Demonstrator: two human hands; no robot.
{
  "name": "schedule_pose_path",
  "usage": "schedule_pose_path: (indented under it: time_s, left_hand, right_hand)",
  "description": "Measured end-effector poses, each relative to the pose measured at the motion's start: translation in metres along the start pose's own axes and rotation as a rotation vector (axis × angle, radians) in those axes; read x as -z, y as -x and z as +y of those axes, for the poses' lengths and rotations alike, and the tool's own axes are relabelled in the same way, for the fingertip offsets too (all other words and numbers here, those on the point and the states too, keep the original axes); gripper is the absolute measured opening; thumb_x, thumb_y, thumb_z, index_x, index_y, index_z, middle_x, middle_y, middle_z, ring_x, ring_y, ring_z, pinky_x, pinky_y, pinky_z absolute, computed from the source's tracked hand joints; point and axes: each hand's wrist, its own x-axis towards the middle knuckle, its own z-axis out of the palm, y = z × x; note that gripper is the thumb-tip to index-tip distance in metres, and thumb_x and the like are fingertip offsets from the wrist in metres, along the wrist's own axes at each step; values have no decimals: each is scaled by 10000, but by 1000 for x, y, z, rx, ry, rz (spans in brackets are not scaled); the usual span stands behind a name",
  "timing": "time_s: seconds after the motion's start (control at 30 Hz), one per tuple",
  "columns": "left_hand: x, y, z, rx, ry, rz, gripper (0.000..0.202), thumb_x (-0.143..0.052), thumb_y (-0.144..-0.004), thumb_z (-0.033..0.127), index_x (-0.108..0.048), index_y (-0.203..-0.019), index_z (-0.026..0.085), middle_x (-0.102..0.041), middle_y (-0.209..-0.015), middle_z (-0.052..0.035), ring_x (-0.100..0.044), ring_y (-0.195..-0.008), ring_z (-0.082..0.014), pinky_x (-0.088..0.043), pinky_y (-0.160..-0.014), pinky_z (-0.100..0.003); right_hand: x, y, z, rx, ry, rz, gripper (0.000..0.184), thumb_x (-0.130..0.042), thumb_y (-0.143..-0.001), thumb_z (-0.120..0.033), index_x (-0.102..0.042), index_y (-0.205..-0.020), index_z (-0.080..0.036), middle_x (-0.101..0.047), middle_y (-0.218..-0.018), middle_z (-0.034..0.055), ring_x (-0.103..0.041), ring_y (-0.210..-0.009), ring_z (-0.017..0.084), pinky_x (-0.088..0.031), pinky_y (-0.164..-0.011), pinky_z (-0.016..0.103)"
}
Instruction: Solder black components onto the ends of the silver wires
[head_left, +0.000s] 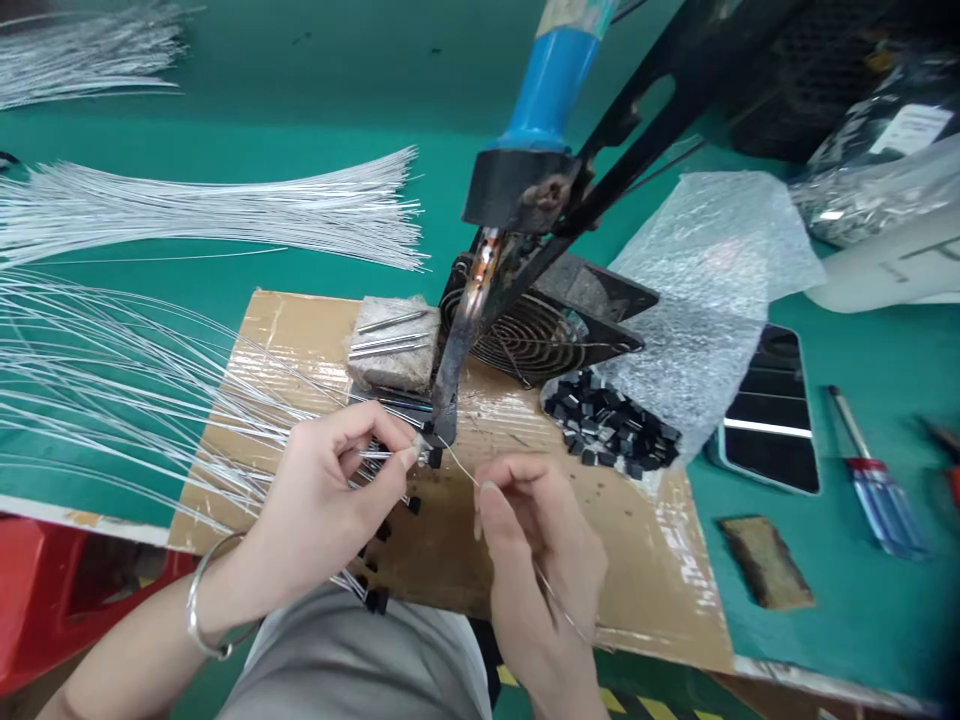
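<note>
My left hand (322, 500) is closed in a pinch on a thin white wire, close to a small black connector (433, 458) beneath the soldering iron tip. The soldering iron (459, 360), with a blue handle, is clamped in a black stand and points down. Between thumb and forefinger, my right hand (540, 560) grips a thin solder wire (463, 466). The solder's far end reaches up to the iron tip; its tail trails across my palm. White wires (255, 440) with black ends fan out under and around my left hand.
Cardboard (637, 580) covers the work spot. Behind the iron sit a fan (532, 335) and a block with metal rods (394, 345). Black connectors (611, 425) lie piled on a plastic bag (720, 260). A phone (772, 410), screwdriver (877, 480), sponge (765, 562) and wire bundle (225, 212) flank it.
</note>
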Motion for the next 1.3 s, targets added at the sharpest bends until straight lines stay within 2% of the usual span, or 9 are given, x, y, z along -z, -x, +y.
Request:
schedule_pose_path:
  time_s: [0.07,0.13,0.27,0.4,0.57,0.9,1.3]
  left_hand:
    - [0,-3,1,-7,-5,3,109,-656,-870,207,-692,-769,182,-783,-888,-58,-716,-760,-178,-480,-574,-255]
    - [0,-6,2,-17,-13,12,107,-649,-867,203,-694,-773,182,-779,-879,-52,-714,-763,-176,-485,-588,-257]
    - [0,-9,5,-25,-26,22,107,-635,-865,205,-692,-777,183,-784,-881,-48,-715,-756,-173,-489,-597,-260]
    - [0,-10,7,-15,-43,31,109,-633,-864,209,-690,-774,184,-787,-882,-48,-731,-777,-185,-481,-580,-259]
    - [-1,-13,8,-16,-33,44,107,-630,-857,203,-687,-768,188,-783,-870,-47,-738,-814,-196,-479,-578,-255]
    - [1,-17,12,-2,-21,67,83,-645,-844,204,-693,-778,191,-787,-883,-41,-743,-848,-207,-533,-656,-284]
    - [0,-19,17,-32,-38,81,95,-652,-846,177,-694,-763,192,-791,-884,-50,-738,-843,-207,-521,-628,-282]
  right_hand:
    - [1,-4,0,30,10,-6,193,-563,-1037,-183,-551,-853,-238,-559,-775,-44,-553,-673,103,-468,-630,216]
    - [1,-7,-2,64,-14,-1,194,-596,-1014,-159,-559,-839,-234,-632,-904,-11,-634,-850,130,-522,-781,247]
    - [-2,-9,-6,10,-130,10,184,-643,-992,-148,-592,-844,-243,-741,-1192,33,-726,-1140,193,-571,-1000,339]
    - [-3,-10,-10,-33,-220,18,195,-660,-979,-134,-600,-841,-257,-809,-1184,11,-778,-1126,170,-626,-981,282]
    - [-4,-13,-11,-53,-202,36,210,-692,-963,-150,-599,-808,-256,-831,-1158,-11,-801,-1067,136,-613,-964,209]
    - [-7,-18,-10,-49,-261,47,219,-708,-948,-132,-609,-791,-249,-840,-1134,-16,-798,-1085,116,-608,-956,165]
    - [-5,-22,-14,-38,-245,59,230,-694,-943,-107,-609,-780,-246,-845,-1135,-20,-803,-1078,118,-611,-947,157]
